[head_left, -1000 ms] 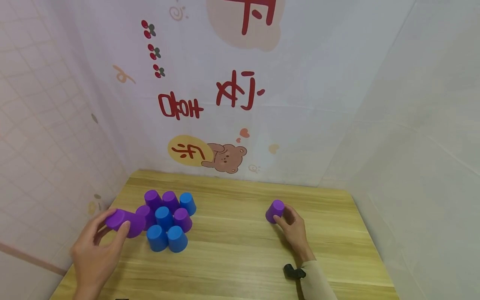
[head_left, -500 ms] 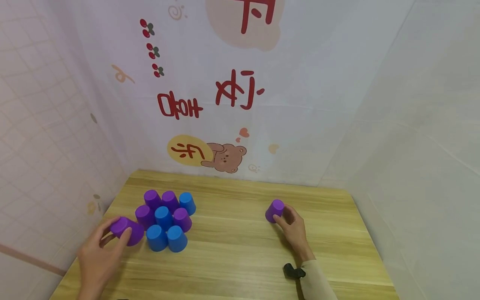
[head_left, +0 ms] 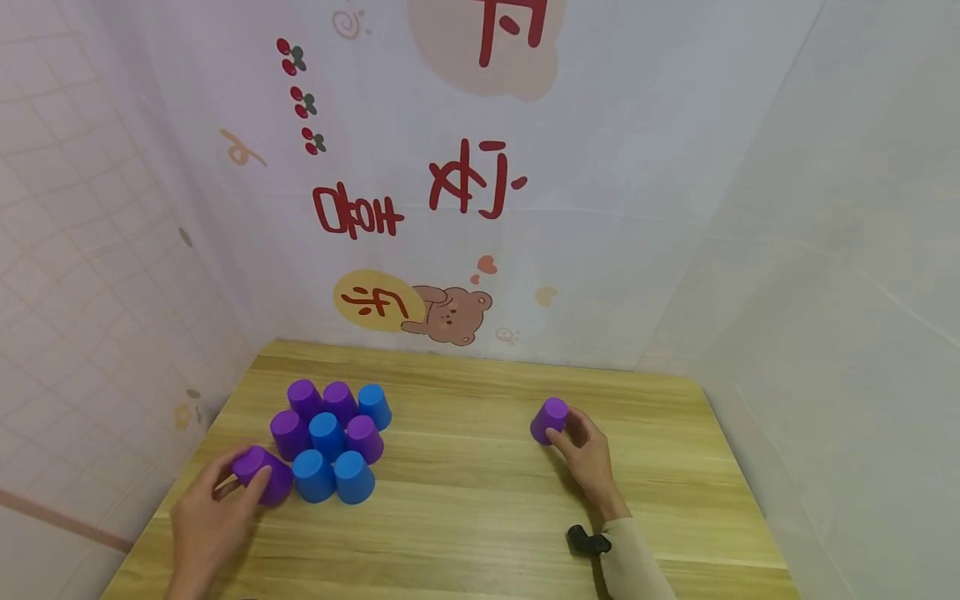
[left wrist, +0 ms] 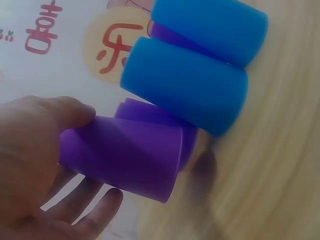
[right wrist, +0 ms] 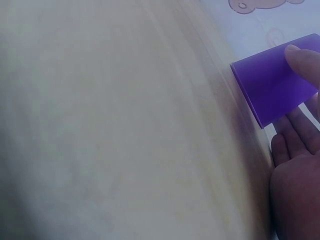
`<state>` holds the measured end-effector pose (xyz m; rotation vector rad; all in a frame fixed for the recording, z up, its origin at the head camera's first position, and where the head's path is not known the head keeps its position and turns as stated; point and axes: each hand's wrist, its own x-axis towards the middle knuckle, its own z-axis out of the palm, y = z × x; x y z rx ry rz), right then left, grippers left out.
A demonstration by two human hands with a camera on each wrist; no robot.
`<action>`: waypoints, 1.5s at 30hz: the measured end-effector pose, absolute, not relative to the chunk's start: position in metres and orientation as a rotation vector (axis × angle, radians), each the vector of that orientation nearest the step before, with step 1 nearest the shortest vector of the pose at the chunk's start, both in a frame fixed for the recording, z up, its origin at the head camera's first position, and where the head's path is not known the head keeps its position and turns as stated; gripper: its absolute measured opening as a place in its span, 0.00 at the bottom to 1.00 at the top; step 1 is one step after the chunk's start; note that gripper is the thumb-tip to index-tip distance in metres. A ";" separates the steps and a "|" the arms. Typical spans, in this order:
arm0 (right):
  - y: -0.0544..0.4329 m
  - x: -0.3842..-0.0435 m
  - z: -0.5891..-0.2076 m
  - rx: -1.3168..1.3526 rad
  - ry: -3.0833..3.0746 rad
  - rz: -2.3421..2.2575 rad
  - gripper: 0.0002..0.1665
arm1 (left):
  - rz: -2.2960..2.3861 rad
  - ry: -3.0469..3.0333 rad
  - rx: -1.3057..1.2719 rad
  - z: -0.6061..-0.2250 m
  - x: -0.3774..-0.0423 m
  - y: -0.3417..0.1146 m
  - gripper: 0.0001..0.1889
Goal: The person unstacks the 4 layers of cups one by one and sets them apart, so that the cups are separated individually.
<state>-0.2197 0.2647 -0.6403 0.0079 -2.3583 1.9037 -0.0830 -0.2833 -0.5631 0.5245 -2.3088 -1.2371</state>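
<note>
My left hand (head_left: 210, 518) grips a purple cup (head_left: 274, 482) between thumb and fingers, just left of the front blue cup (head_left: 313, 481). That held cup is upside down and tilted; in the left wrist view its rim (left wrist: 173, 172) stands a little off the table. Several upside-down cups are grouped there in rows: purple ones such as the back-corner cup (head_left: 305, 400), and blue ones such as the middle cup (head_left: 327, 435). Far to the right, my right hand (head_left: 592, 471) holds another upside-down purple cup (head_left: 551, 419) by its side, thumb in front. Its rim is at or close to the tabletop.
The wooden table (head_left: 465, 517) stretches between the two hands. A printed cloth (head_left: 600, 208) with red lettering and a bear hangs behind it, with cloth walls at both sides. A black object (head_left: 587, 542) sits at my right wrist by the sleeve (head_left: 633, 562).
My left hand has lowered its purple cup and moved it right, towards the front row, with the cup tipping more upright. My right hand and its cup have hardly moved.
</note>
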 end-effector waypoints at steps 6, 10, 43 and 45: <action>0.264 -0.220 -0.640 0.007 -2.357 1.902 0.34 | -1.224 -2.305 0.496 -0.571 -0.084 -0.282 0.24; 0.264 -0.220 -0.640 0.009 -2.356 1.899 0.34 | -1.232 -2.310 0.470 -0.577 -0.084 -0.283 0.25; 0.265 -0.221 -0.638 0.005 -2.369 1.888 0.34 | -1.148 -2.316 0.357 -0.582 -0.084 -0.278 0.26; 0.265 -0.220 -0.639 0.008 -2.370 1.887 0.34 | -1.149 -2.316 0.358 -0.582 -0.084 -0.278 0.26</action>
